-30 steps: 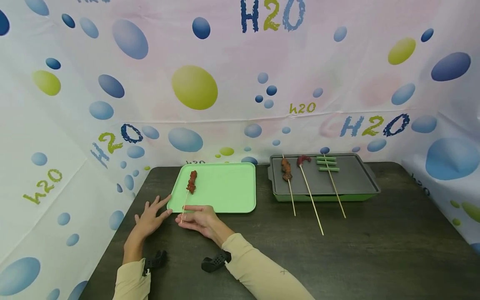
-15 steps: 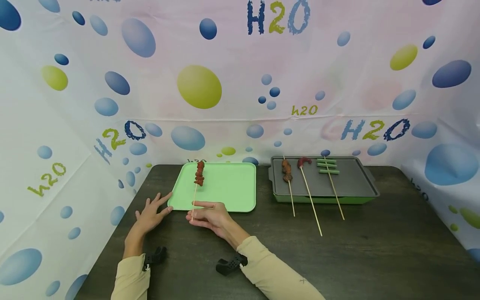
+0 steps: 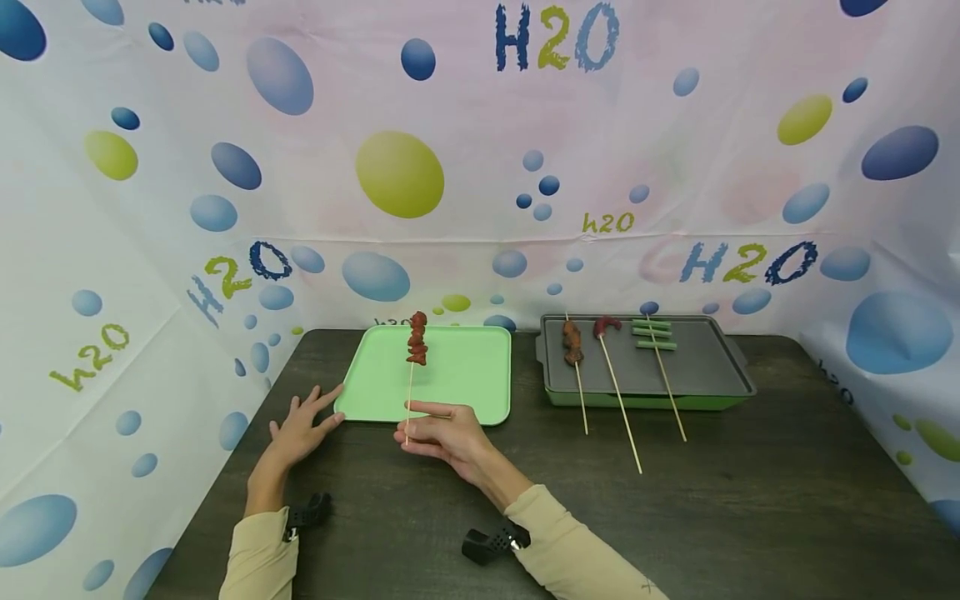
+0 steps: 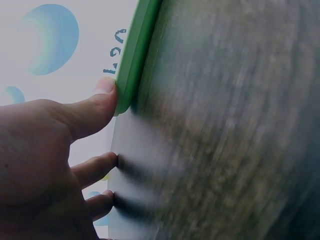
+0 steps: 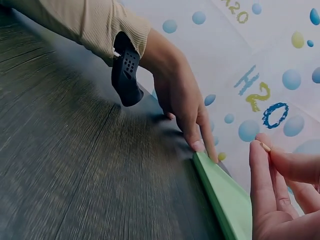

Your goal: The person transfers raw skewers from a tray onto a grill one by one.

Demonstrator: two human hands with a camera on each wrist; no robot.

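My right hand pinches the lower end of a meat skewer between thumb and fingers. The skewer stands tilted up, its reddish-brown chunks overlapping the far rim of the light green tray in the head view. In the right wrist view, the stick's pale end shows at the fingertips of the right hand. My left hand has its fingers spread, with thumb and fingertips at the tray's near left corner. The left wrist view shows the left thumb against the tray's green edge.
To the right stands a grey-topped grill plate on a green base. Across it lie a browned meat skewer, a skewer with a curled red piece and one with green stalks; their sticks overhang the front edge. A printed curtain rises behind the table.
My right hand has lifted the meat skewer up off the tray and carried it rightward. The left hand stays at the tray's corner.
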